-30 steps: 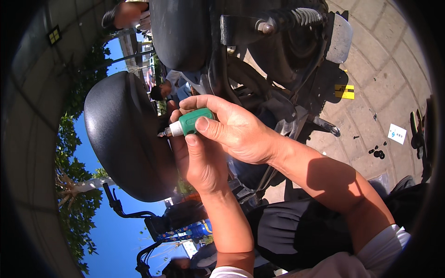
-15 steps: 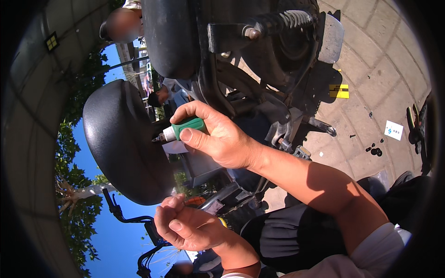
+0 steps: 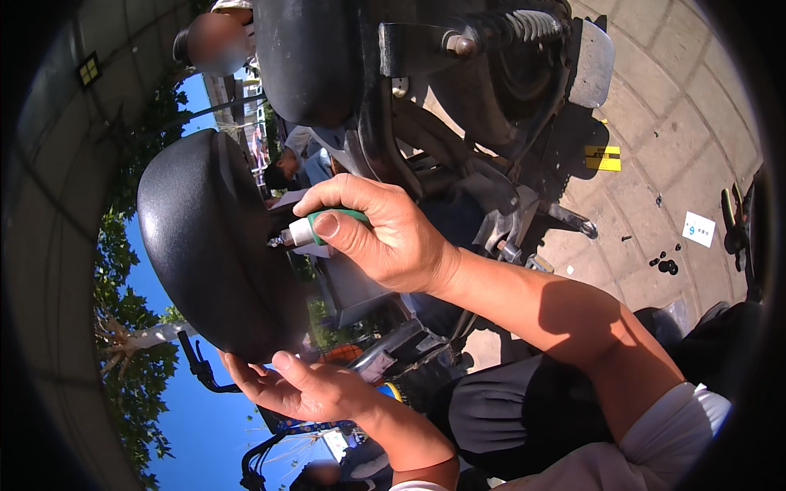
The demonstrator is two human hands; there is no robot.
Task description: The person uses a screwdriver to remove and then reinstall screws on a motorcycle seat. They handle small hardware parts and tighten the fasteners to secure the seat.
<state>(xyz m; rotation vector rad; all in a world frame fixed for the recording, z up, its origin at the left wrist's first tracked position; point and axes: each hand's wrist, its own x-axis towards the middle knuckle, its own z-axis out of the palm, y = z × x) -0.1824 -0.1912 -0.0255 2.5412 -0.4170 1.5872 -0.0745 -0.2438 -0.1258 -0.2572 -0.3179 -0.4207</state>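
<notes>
My right hand (image 3: 385,233) is closed round the short green handle of a screwdriver (image 3: 303,232) with a pale collar. Its tip meets the dark fitting on the flat back of a black padded cushion (image 3: 209,245), which looks like a scooter's backrest; the tip's exact seat is too small to make out. My left hand (image 3: 299,389) is below, fingers stretched out and thumb raised, against the cushion's lower end. Beside the cushion stands the scooter (image 3: 311,74), with its black seat, frame and spring shock absorber (image 3: 524,31).
On the paving at right lie a yellow card (image 3: 603,158), a white card (image 3: 698,229) and several small black parts (image 3: 665,264). Two people are beyond the scooter, one in a cap (image 3: 211,45). Handlebars (image 3: 205,368) show at lower left.
My left hand has moved left and its curled fingers have straightened out against the cushion's lower end. The cushion has shifted slightly left. My right hand keeps its grip on the screwdriver.
</notes>
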